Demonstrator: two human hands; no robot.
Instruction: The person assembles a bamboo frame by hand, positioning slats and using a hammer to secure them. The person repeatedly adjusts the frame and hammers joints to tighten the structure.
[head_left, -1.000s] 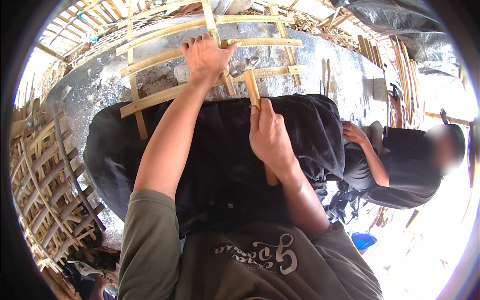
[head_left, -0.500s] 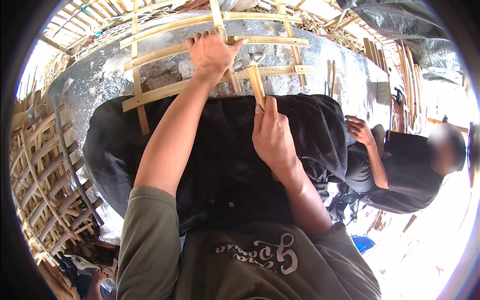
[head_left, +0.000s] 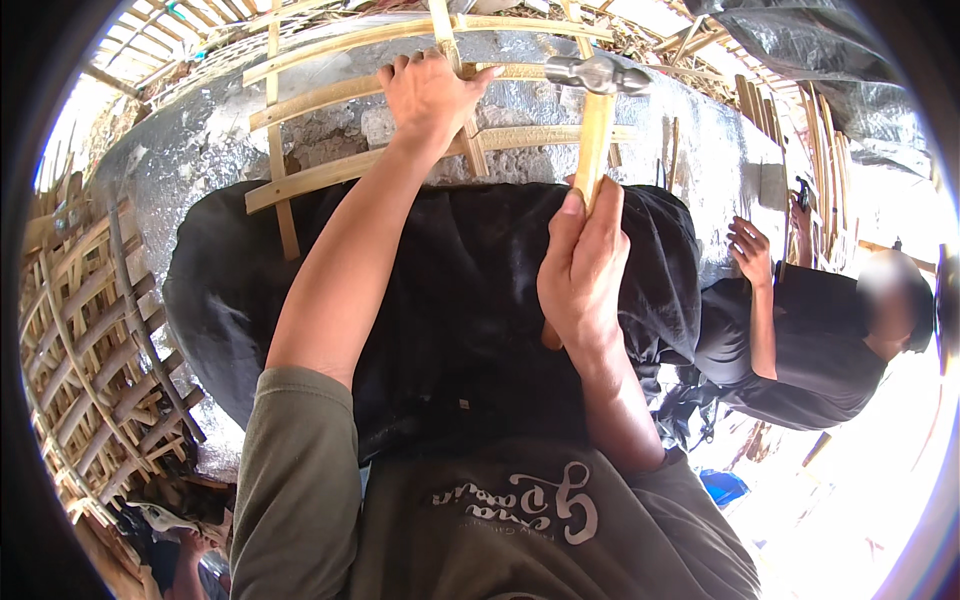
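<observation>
My right hand (head_left: 585,260) is wrapped around the wooden handle of a ball-peen hammer (head_left: 596,135). The metal head is raised over the right part of a bamboo lattice (head_left: 325,180) and hides some of its slats. My left hand (head_left: 430,98) presses on the lattice near the central upright slat, its fingers curled over a cross slat and its thumb stretched to the right. Beneath the lattice is a grey, rough-topped block (head_left: 190,170). The near end of the lattice reaches the black cloth (head_left: 450,270) over my lap.
At right, another person (head_left: 815,320) in dark clothes sits close by, one hand near the block. Crossed bamboo lattices (head_left: 90,370) stand at left. Bamboo strips (head_left: 825,160) lean upright at back right, below a dark plastic sheet (head_left: 800,45). Another person's arm shows at lower left.
My right hand has lifted the hammer up and to the right, away from the slats. My left hand stays in about the same place. The other person's hand has moved slightly right.
</observation>
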